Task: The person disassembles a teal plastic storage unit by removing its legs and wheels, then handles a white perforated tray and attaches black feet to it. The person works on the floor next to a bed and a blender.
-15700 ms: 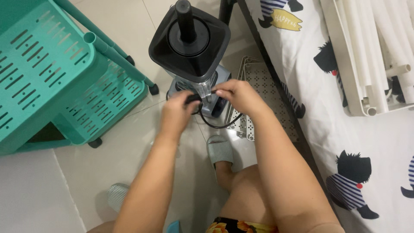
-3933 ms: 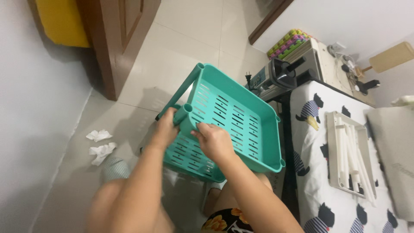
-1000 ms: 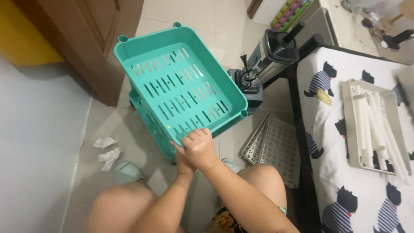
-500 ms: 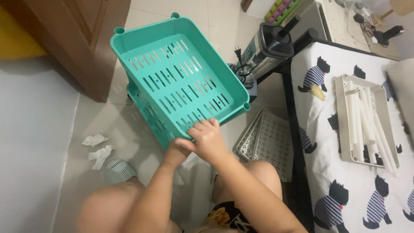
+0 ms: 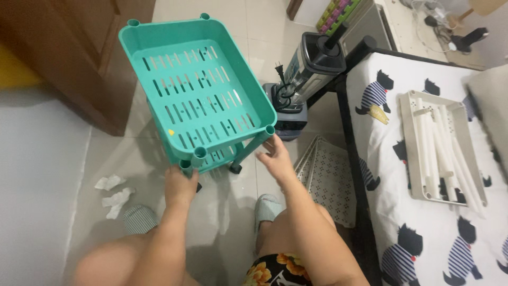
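A teal plastic trolley (image 5: 198,98) with slotted shelves stands upright on the tiled floor in front of me. My left hand (image 5: 180,185) grips the near left corner post just below the top shelf. My right hand (image 5: 275,159) is off the rack, fingers spread, just under the near right corner post. A blender (image 5: 304,79) with a black lid and a bundled black cord stands on the floor to the right of the trolley.
White perforated trays (image 5: 325,177) lean against a bed (image 5: 423,201) with a dog-print sheet. A white tray of white tubes (image 5: 442,145) lies on the bed. A brown wooden door (image 5: 79,58) is at the left. Crumpled tissues (image 5: 114,190) lie on the floor.
The trolley has swung from tilted to upright. My right hand has let go of the shelf edge and opened beside the right post; my left hand now holds the left post.
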